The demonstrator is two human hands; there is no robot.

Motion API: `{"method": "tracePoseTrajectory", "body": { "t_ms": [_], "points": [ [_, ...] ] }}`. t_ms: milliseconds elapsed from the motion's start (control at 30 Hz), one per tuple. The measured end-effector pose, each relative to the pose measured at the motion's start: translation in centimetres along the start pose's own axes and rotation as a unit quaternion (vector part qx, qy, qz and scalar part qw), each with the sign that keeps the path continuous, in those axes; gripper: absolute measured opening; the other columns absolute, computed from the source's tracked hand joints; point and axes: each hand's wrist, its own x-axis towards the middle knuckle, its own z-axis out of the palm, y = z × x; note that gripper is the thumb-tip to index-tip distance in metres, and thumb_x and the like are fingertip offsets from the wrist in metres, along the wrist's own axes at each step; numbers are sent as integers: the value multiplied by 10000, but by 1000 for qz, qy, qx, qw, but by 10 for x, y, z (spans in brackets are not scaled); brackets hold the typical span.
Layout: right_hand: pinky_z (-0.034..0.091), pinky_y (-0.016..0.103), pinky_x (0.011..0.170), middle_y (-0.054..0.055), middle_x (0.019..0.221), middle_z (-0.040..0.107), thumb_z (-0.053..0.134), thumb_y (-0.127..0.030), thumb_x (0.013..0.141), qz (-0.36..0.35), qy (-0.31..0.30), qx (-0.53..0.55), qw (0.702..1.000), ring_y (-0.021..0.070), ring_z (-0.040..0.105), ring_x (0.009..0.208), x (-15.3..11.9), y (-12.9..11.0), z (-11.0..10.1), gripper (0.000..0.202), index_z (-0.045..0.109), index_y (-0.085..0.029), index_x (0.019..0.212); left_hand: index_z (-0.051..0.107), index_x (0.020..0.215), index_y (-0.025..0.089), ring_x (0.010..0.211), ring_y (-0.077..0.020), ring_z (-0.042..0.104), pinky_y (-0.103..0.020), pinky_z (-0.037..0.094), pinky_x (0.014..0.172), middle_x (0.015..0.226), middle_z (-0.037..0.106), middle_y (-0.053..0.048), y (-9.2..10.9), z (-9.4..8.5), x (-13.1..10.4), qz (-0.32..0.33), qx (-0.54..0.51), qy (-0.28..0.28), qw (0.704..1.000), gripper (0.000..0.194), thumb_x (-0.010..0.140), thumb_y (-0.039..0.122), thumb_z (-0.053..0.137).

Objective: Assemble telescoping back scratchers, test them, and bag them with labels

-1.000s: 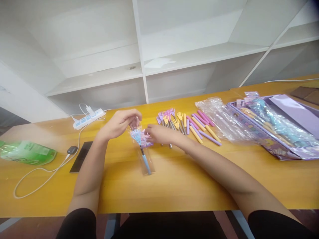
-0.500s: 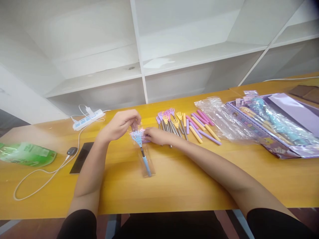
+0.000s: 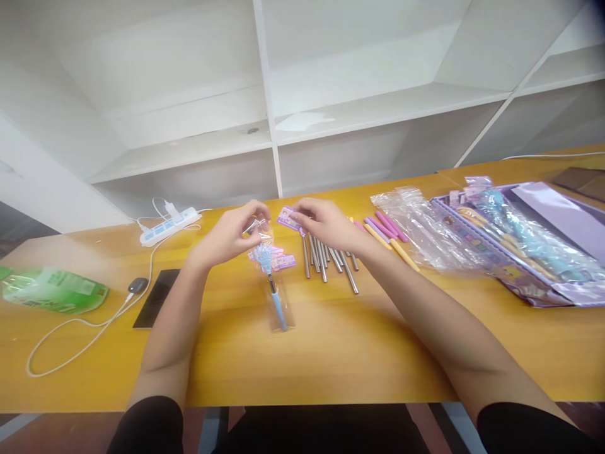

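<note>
My left hand point(image 3: 231, 233) pinches the top of a clear plastic sleeve point(image 3: 278, 309) that lies on the yellow table point(image 3: 331, 353). Inside the sleeve is a blue hand-shaped back scratcher point(image 3: 271, 280). My right hand point(image 3: 326, 224) holds a small purple card point(image 3: 287, 219) just right of the sleeve's mouth. A few more purple cards point(image 3: 282, 261) lie by the scratcher's head. Behind my right hand lies a row of loose scratchers point(image 3: 331, 258) with steel stems and pink, purple and yellow handles.
Empty clear sleeves point(image 3: 416, 221) lie right of the scratchers, and a purple box point(image 3: 520, 252) of packed items stands at far right. At left are a white power strip point(image 3: 167, 226), its cable, a black phone point(image 3: 155, 296) and a green bag point(image 3: 51, 290). White shelves rise behind.
My right hand has lifted from the card pile beside the scratcher's head, carrying one purple card up toward the sleeve's mouth. My left hand stayed on the sleeve.
</note>
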Motion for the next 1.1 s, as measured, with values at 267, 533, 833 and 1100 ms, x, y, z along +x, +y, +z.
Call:
{"method": "tracePoseTrajectory", "body": {
  "t_ms": [267, 533, 833, 1100],
  "points": [
    [576, 269, 656, 16, 940, 731, 686, -496, 1017, -78, 84, 142, 983, 122, 716, 754, -8, -18, 12, 309, 593, -208, 1082, 604, 1146, 217, 714, -149, 738, -272, 587, 679, 931, 753, -44, -5, 6, 1, -44, -118, 28, 992, 188, 1075, 387, 569],
    [583, 277, 737, 7, 963, 719, 729, -321, 1005, -188, 163, 64, 966, 127, 688, 900, -14, -33, 12, 102, 734, -228, 962, 755, 948, 172, 693, -143, 719, -276, 617, 701, 836, 726, -47, 13, 11, 6, -50, -215, 109, 969, 292, 962, 464, 772],
    [639, 288, 728, -16, 912, 731, 775, -345, 975, -216, 252, 58, 942, 117, 705, 797, -23, -45, 14, 145, 680, -236, 983, 790, 926, 160, 731, -212, 766, -339, 668, 701, 841, 772, -84, 26, 16, -4, -96, -341, 79, 932, 410, 977, 559, 711],
    [654, 294, 745, -14, 880, 743, 772, -346, 986, -252, 242, 26, 936, 122, 730, 774, -30, -55, 12, 161, 663, -231, 960, 815, 987, 123, 808, -250, 777, -402, 681, 767, 976, 811, -159, 43, 19, -7, -100, -393, 53, 913, 578, 1047, 630, 545]
  ]
}}
